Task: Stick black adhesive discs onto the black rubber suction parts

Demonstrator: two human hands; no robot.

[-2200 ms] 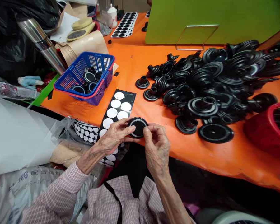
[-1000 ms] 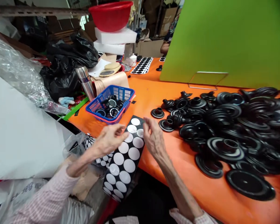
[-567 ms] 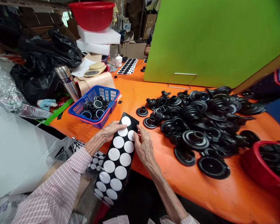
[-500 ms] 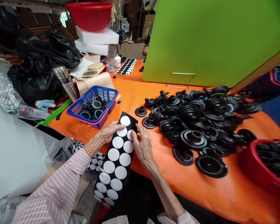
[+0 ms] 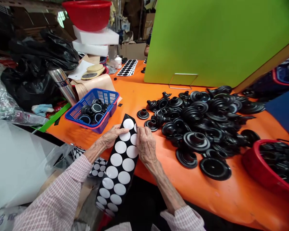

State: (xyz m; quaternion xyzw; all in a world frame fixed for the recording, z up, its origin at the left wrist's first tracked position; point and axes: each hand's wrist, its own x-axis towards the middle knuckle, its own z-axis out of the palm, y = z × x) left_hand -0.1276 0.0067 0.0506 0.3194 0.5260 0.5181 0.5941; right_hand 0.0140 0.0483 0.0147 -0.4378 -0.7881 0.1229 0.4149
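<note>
A long black sheet with round white stickers (image 5: 120, 160) hangs down over the table's front edge, its top end raised between my hands. My left hand (image 5: 113, 134) grips its left edge, with the thumb lying on the white circles near the top. At the upper right edge my right hand (image 5: 146, 141) pinches the sheet with curled fingers, and that edge bends under them. To the right of my right hand lies a big pile of black ribbed rubber-like parts (image 5: 197, 118). A blue basket (image 5: 92, 109) holding several black parts sits beyond my left hand.
On the orange table (image 5: 130, 93), a green board (image 5: 195, 41) stands at the back. A red tub (image 5: 267, 170) of black parts is at the right. Steel flask (image 5: 64, 85), black bags (image 5: 38, 61) and a red basin (image 5: 88, 16) on white foam fill the left. A person's arm shows behind the board.
My right hand's fingers have curled closed on the sheet's upper right edge, which now folds inward. The view has shifted slightly, moving the table's things a little left.
</note>
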